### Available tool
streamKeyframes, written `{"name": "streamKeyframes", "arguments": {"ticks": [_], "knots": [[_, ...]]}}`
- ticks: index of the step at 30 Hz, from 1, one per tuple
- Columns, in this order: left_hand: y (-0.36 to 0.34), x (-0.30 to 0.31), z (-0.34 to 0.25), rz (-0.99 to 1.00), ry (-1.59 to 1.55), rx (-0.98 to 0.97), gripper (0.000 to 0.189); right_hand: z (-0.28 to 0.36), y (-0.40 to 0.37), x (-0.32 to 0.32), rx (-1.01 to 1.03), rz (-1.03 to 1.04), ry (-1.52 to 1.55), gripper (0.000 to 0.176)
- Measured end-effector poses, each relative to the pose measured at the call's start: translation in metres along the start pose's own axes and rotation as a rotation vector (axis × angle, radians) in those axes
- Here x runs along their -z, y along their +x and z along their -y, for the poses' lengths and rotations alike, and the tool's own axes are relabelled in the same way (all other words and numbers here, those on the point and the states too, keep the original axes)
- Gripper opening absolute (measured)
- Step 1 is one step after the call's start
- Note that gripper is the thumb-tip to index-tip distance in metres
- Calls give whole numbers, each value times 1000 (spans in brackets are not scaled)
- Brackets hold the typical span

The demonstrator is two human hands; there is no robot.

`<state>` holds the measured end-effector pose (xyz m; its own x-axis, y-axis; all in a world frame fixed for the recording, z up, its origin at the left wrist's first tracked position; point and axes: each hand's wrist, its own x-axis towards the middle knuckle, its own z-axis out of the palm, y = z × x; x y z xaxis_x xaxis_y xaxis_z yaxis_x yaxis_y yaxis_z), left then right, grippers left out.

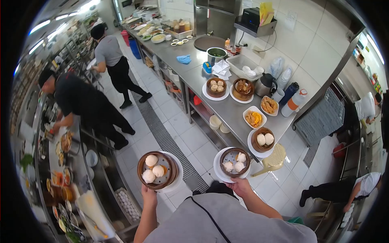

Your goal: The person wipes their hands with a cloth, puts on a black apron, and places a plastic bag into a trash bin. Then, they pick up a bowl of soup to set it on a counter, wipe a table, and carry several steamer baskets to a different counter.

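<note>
My left hand (pixel 149 196) is closed at the near edge of a white plate (pixel 178 183) carrying a round bamboo steamer (pixel 177 172). Inside that steamer lie three pale dumplings (pixel 158 171) on a perforated liner. On the other side, my right hand (pixel 241 187) grips a second white plate (pixel 217 165), its fingers partly hidden beneath the rim. This plate bears a smaller-looking bamboo steamer (pixel 225 157) with several pleated white dumplings (pixel 239 166). Both plates are held in front of my body, near the counter's end, roughly level.
The steel counter (pixel 194 67) holds a bun steamer (pixel 262 139), two more steamers, bowls of fried food (pixel 254 118), a jug (pixel 265 84) and bottles. A yellow stool (pixel 274 158) stands beside its end. Two co-workers (pixel 87 95) work on the left; a floor drain (pixel 156 125) runs between.
</note>
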<state>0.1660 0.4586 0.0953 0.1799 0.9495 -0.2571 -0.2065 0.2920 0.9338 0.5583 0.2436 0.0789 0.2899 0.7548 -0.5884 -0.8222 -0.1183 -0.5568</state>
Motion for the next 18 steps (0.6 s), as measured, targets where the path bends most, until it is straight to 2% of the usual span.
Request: {"name": "streamKeyframes", "arguments": {"ticks": [8,10,15,18], "knots": [[142,-98,-17,22,-53,-43,34,72,133,-28,46,19,87,49],[166,-110,-21,16,-33,-11,36,92,163,-47,84,-99,119,44],[236,-135,-29,26,-14,16,39,112,251,-39,45,-107,216,40],[295,-137,-28,96,22,86,38,122,264,-66,72,-235,271,37]]}}
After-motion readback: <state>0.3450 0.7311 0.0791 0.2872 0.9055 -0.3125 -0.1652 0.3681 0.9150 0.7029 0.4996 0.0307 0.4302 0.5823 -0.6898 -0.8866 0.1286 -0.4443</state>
